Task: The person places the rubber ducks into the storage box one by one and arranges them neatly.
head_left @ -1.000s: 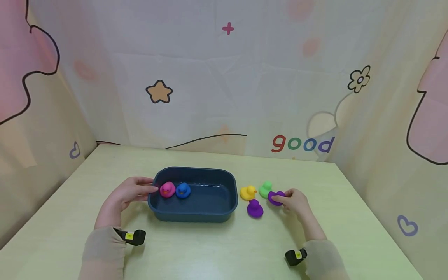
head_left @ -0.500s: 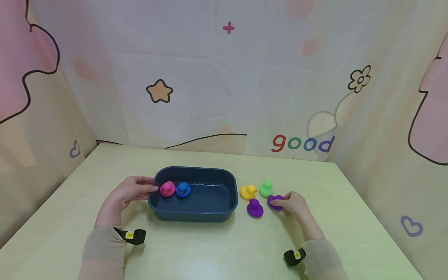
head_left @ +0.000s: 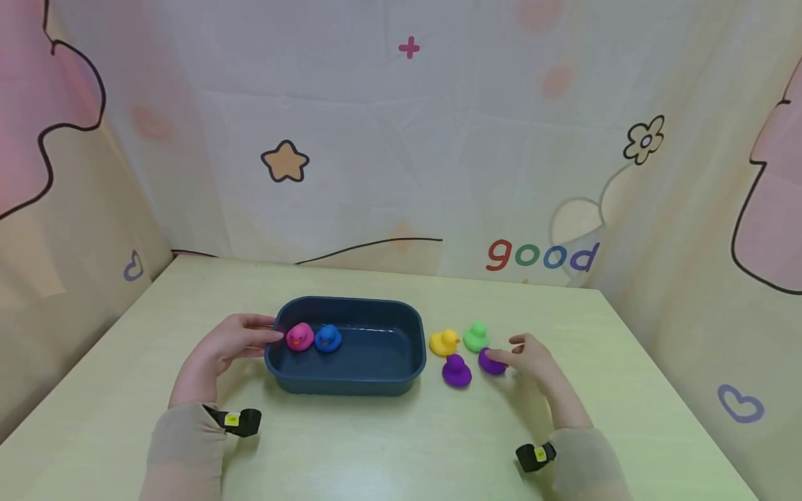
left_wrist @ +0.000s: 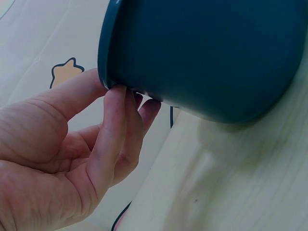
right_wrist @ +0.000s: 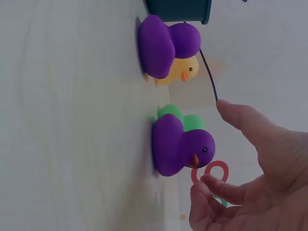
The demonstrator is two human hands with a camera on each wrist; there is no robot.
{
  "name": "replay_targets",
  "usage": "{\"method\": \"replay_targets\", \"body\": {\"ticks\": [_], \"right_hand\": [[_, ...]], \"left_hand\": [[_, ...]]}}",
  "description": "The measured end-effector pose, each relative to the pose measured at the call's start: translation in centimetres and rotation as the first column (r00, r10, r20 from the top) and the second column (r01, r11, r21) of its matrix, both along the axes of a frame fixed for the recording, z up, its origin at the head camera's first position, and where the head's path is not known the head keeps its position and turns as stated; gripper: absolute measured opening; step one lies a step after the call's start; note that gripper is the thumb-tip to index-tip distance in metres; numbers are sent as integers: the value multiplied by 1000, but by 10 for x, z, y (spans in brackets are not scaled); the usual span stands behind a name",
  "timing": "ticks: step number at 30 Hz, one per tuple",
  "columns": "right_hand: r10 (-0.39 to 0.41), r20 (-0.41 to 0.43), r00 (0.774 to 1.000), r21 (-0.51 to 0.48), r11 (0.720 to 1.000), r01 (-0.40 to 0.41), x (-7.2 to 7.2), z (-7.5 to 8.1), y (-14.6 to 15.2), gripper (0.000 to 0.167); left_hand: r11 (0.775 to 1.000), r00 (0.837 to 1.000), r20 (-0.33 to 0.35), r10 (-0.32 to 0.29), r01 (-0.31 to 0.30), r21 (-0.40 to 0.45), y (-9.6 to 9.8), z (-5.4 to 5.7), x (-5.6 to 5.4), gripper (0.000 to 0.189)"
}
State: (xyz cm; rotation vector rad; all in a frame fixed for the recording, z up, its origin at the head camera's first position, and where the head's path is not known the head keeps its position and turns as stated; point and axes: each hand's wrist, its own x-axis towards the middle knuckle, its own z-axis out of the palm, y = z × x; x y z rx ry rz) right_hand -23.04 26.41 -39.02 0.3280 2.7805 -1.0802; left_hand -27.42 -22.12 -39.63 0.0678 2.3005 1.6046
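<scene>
My left hand (head_left: 234,339) grips the left end of a dark blue basin (head_left: 351,387), thumb at the rim and fingers against the outer wall (left_wrist: 202,53) in the left wrist view. Inside the basin sit a pink rubber duck (head_left: 300,338) and a blue one (head_left: 328,339). My right hand (head_left: 532,358) hovers just right of a purple duck (head_left: 491,363), thumb and fingers spread. In the right wrist view that purple duck (right_wrist: 168,147) stands upright on the table, apart from the fingers, its beak towards my hand.
Between the basin and my right hand stand a yellow duck (head_left: 443,344), a green duck (head_left: 477,339) and a second purple duck (head_left: 457,374). A printed curtain (head_left: 351,139) encloses the back and sides of the pale table (head_left: 376,445).
The purple duck held by my right hand has come slightly nearer and down beside the green one. My right fingers have since spread off it. The left hand and basin stay put.
</scene>
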Motion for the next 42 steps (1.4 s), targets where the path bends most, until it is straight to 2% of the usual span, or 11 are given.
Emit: {"method": "replay_targets", "body": {"ticks": [5,10,15,18,24,33,42], "right_hand": [[117,-55,992,-47,992,-119,-1,9,11,71],[229,-74,971,-176,955,-239,-4,5,27,68],[268,-43,962,-330,905,-267,-8,-3,40,65],[272,-37,961,-371,890,-266,-9,-8,44,64],[291,-14,957,-400,875,-272,-12,-16,48,62],[311,10,950,-400,872,-282,-14,-20,50,61],[365,-1,931,-387,858,-336,-16,-25,52,57]], "left_hand": [[1000,1000,-6,2,-2,-2,-1,0,-1,66],[1000,1000,-13,-4,4,7,0,0,1,65],[1000,1000,-17,-6,6,11,0,1,1,63],[1000,1000,-18,-2,2,9,1,1,2,63],[1000,1000,-16,4,-4,3,1,2,3,64],[1000,1000,-11,6,-6,5,0,1,3,63],[1000,1000,-17,5,-5,13,1,1,3,63]]}}
